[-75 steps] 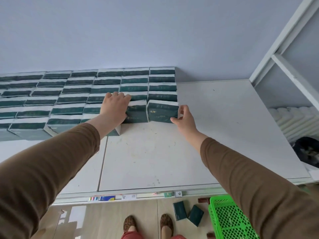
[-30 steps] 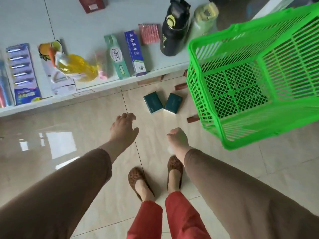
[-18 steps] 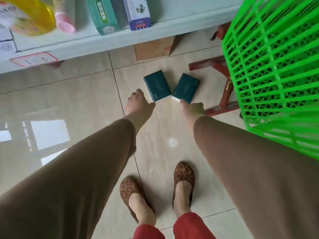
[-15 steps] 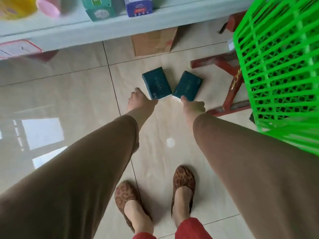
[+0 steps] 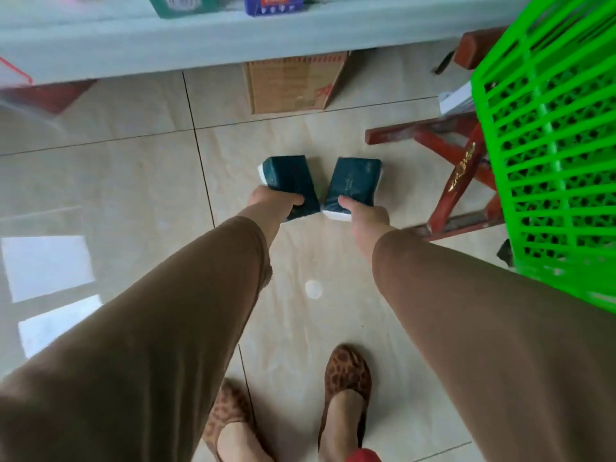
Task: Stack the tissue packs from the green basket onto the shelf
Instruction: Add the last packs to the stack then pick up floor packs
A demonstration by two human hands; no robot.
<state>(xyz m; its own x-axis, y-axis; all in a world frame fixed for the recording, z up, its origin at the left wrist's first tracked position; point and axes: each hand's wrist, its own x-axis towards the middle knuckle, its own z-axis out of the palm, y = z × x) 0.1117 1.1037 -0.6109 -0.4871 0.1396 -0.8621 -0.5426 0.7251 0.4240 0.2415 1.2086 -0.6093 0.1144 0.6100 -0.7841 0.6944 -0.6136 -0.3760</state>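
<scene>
- While bent over the tiled floor (image 5: 133,181), both arms in brown sleeves reach down toward two dark green tissue packs.
- Left hand (image 5: 271,203): fingers curled round the near end of the left tissue pack (image 5: 288,181), gripping it; white end of the pack showing at its far left corner.
- Right hand (image 5: 365,211): thumb on top of the right tissue pack (image 5: 353,185), pinching its near end, with the white underside visible just beside the thumb.
- Packs side by side, angled apart at the far ends, near corners almost touching; whether lifted off the floor or resting on it cannot be told.
- Green basket (image 5: 550,155) at the right edge, tilted, its lattice wall filling that side; contents not visible.
- Red wooden stool (image 5: 460,181) just left of the basket, partly behind it.
- Shelf (image 5: 233,41) along the far edge, with a green box and a blue box cut off by the top of the view.
- Cardboard box (image 5: 293,83) on the floor under the shelf, beyond the packs.
- Two leopard-print shoes (image 5: 346,388) at the near edge, with a bit of red trouser leg.
</scene>
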